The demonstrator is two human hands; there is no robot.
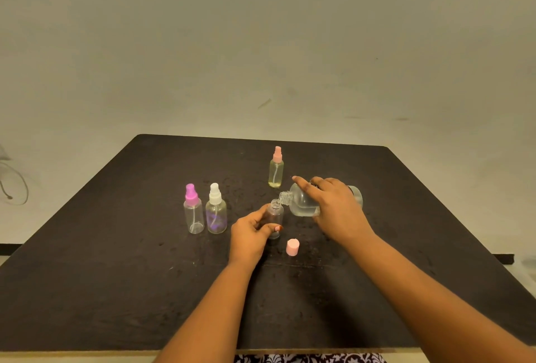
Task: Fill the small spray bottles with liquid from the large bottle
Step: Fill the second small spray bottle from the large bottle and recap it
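My right hand (336,209) grips the large clear bottle (301,203), tipped on its side with its open neck pointing left. Clear liquid lies in its lower half. The neck touches the mouth of a small open spray bottle (275,213) that my left hand (251,235) holds upright on the table. A pink cap (292,247) lies on the table just in front of this bottle. Left of my hands stand a small bottle with a magenta sprayer (193,212) and one with a white sprayer (216,212). Farther back stands a pink-topped bottle (276,170) holding yellowish liquid.
The dark table (116,275) has a rough surface with damp-looking specks near the bottles. A pale wall rises behind it. A thin wire loop (14,185) hangs off to the far left.
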